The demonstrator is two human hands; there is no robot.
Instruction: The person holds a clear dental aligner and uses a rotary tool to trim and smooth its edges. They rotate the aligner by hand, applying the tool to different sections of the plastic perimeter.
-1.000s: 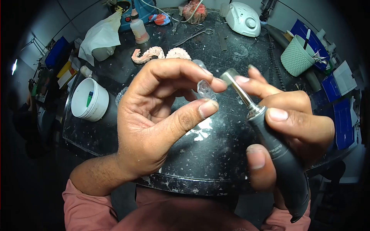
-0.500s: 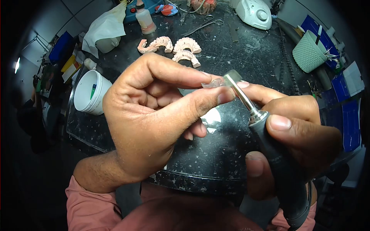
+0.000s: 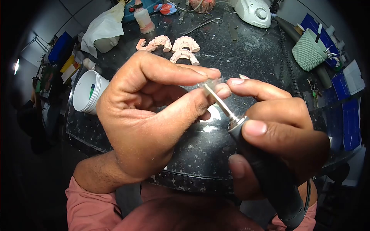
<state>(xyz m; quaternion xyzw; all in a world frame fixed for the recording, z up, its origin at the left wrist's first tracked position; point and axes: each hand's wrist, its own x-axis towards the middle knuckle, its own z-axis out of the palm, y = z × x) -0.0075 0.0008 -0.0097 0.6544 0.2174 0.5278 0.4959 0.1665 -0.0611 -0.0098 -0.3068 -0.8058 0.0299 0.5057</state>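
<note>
Between the thumb and forefinger of my left hand is pinched a small clear plastic piece, partly hidden by the fingers; it looks like a transparent dental aligner. A black rotary handpiece slants up through my right hand, which is wrapped round its body. Its thin metal shank carries a tip that overlaps the clear piece close to my left thumb. My right forefinger reaches out to the left thumb tip. Beyond the hands, pinkish plaster dental models sit on the black bench.
At left stands a white bucket with something green inside. A squeeze bottle, scissor-handled forceps and a white machine with a dial are at the back. A pale green basket of tools stands at right.
My right hand has moved left with the handpiece, bringing its tip further over the clear piece. The left fingertips have shifted slightly, and the left hand keeps its pinch.
</note>
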